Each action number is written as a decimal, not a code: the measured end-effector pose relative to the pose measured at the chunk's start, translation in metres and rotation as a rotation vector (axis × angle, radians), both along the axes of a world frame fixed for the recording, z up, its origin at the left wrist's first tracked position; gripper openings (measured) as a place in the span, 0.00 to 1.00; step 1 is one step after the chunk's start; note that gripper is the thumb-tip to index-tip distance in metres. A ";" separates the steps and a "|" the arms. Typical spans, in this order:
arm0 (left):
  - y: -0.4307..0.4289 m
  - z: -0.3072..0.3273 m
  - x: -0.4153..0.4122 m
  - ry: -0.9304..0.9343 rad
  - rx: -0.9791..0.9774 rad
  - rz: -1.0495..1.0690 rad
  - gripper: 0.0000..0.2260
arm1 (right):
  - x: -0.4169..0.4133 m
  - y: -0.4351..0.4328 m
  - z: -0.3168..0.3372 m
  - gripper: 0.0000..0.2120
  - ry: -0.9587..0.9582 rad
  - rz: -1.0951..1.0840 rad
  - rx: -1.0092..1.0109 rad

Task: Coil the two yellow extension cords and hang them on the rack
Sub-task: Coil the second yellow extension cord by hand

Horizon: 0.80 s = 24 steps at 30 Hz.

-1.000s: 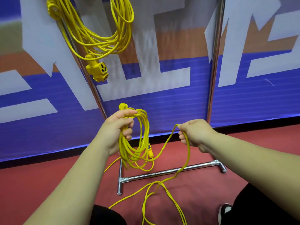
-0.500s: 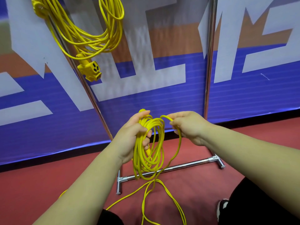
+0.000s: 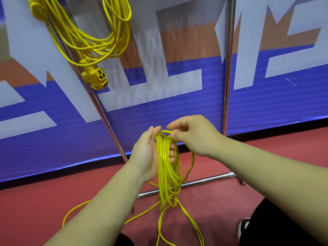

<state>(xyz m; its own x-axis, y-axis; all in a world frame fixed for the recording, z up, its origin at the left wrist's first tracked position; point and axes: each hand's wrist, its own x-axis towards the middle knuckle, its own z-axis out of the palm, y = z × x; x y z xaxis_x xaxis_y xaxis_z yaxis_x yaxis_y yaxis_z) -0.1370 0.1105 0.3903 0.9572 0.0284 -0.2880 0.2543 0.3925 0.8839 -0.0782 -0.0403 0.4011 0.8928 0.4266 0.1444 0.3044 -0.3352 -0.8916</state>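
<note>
One yellow extension cord [image 3: 92, 41] hangs coiled at the top left of the metal rack [image 3: 229, 71], its socket end [image 3: 96, 77] dangling below. A second yellow cord [image 3: 167, 173] hangs in several long loops from my left hand [image 3: 147, 153], whose fingers curl round the top of the bundle. My right hand [image 3: 193, 135] pinches a fresh loop at the top of that bundle, right beside my left fingertips. Loose cord [image 3: 74, 212] trails from the loops down onto the red floor.
The rack's base bar [image 3: 204, 181] lies on the red floor just behind the hanging loops. A blue, white and orange banner [image 3: 284, 96] stands behind the rack. My dark trouser leg and shoe [image 3: 244, 228] are at the lower right.
My right hand has brought a new loop leftward up to my left hand, which loosened its grip to take it. The bundle gained a loop and less cord lies loose.
</note>
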 end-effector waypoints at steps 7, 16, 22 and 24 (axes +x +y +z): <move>-0.001 0.004 0.005 0.002 -0.077 0.172 0.18 | -0.015 0.009 0.000 0.14 -0.090 0.086 0.005; 0.021 0.023 0.019 -0.216 -0.152 0.448 0.26 | -0.032 0.014 -0.016 0.16 0.023 0.243 0.177; 0.058 0.042 0.020 -0.349 -0.335 0.529 0.21 | -0.028 0.009 -0.042 0.13 0.204 0.425 0.143; 0.071 0.045 0.018 -0.372 -0.361 0.545 0.21 | -0.025 0.006 -0.055 0.13 0.239 0.461 0.046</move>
